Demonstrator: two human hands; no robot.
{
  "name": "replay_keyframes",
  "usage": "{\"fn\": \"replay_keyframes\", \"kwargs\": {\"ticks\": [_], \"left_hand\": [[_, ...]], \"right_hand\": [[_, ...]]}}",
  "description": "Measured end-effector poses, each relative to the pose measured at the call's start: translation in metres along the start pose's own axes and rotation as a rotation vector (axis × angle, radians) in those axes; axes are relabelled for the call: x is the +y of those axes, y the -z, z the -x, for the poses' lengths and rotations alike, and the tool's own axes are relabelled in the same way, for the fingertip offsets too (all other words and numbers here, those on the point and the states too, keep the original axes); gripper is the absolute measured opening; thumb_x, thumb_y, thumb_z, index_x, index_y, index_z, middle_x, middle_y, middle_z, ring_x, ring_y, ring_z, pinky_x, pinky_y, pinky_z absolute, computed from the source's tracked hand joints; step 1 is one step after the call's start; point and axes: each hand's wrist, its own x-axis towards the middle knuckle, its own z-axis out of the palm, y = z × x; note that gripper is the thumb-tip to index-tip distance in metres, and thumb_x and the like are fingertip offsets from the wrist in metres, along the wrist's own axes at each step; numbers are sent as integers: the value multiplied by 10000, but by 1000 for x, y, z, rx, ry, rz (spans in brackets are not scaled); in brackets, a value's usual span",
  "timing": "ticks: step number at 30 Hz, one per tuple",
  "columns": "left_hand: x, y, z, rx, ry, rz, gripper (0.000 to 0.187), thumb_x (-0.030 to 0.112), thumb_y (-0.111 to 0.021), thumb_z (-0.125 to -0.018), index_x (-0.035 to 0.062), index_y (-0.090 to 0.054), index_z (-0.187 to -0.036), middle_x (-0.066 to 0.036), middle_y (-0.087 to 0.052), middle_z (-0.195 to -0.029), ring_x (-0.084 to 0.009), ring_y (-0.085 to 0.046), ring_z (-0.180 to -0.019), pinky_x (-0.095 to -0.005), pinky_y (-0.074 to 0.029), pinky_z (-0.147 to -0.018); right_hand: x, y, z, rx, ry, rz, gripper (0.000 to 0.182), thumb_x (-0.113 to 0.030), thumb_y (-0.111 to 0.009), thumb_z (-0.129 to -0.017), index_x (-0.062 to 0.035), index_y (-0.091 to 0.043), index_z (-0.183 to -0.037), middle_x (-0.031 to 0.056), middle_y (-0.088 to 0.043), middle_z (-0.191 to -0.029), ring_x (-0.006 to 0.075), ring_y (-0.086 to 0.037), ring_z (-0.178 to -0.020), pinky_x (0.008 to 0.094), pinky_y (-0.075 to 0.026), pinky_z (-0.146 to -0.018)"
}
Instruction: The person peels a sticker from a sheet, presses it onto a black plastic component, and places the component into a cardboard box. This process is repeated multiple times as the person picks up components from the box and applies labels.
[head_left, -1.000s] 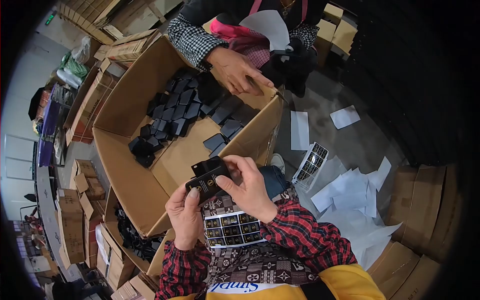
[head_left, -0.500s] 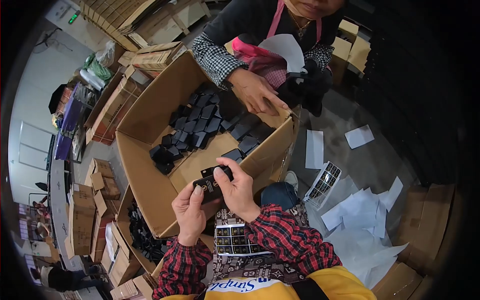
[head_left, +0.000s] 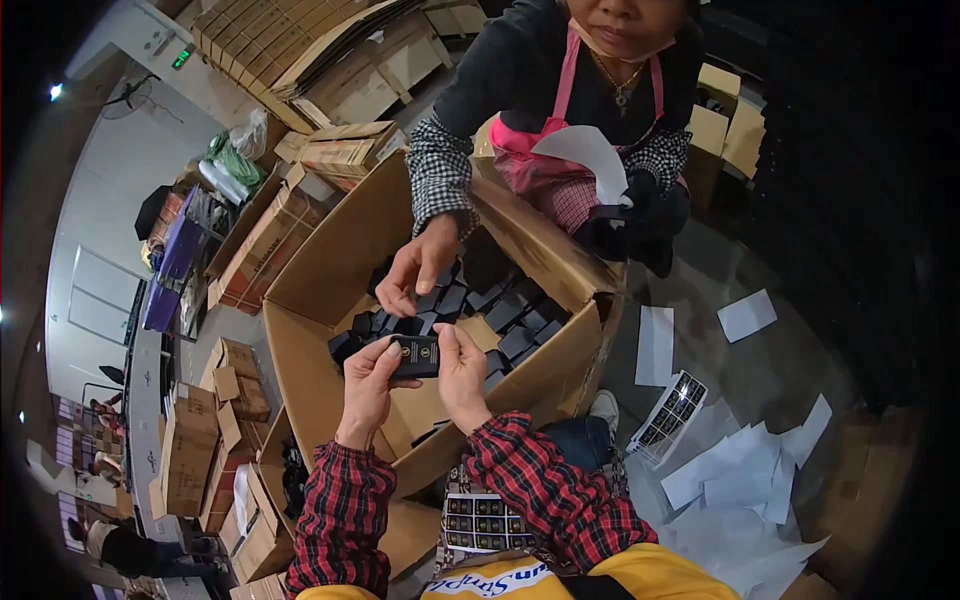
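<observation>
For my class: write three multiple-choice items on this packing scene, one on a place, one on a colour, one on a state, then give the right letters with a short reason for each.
1. Where is the small black box that both hands hold?
A. Over the open cardboard carton
B. On the floor among the white paper sheets
C. On a shelf at the far wall

2. What colour are the sleeves of the person wearing the camera?
A. Plain white
B. Red and dark plaid
C. Solid green

3. How is the small black box held?
A. It lies loose, untouched
B. Only one hand pinches it
C. The left hand and the right hand each have a grip on one end

Key: 1 A, the box sits above the carton's inside, near the pile of black boxes. 2 B, the plaid sleeves show below both hands. 3 C, fingers of both hands close on its ends.
</observation>
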Motion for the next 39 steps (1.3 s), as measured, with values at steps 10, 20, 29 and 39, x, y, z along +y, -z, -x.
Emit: {"fn": "replay_keyframes", "kwargs": {"ticks": [10,20,29,39], "left_hand": [[9,25,-44,-135,11,-166,254,216,-479,-867,-5,-579,-943,-21,-584,-732,-64,-538,-572,-173,-435,-446],[16,8,-48,-107,7,-364,254,223,-454,-880,9,-584,-922,16,-562,-680,-31,-485,-516,-157,-397,-433],[14,-8,-45,-59,-75,-508,286,260,-430,-891,9,-558,-843,26,-509,-601,-20,-445,-461,-153,-368,-390],[15,-2,-52,-98,-33,-219,286,231,-403,-893,-7,-560,-883,-16,-551,-680,-78,-521,-537,-190,-432,-433]], "right_hand": [[28,0,-22,8,-183,-184,406,-294,-371,-907,43,-591,-851,86,-606,-762,146,-537,-695,269,-418,-664],[7,3,-20,-87,20,23,407,-351,-416,-882,27,-495,-1010,118,-553,-877,172,-511,-841,281,-395,-747],[-2,2,-22,-64,59,88,424,-364,-476,-855,37,-532,-981,108,-583,-806,169,-530,-751,281,-417,-691],[1,21,-33,-11,-370,-406,288,-244,-351,-907,-4,-490,-985,68,-558,-880,147,-553,-784,267,-458,-694]]}}
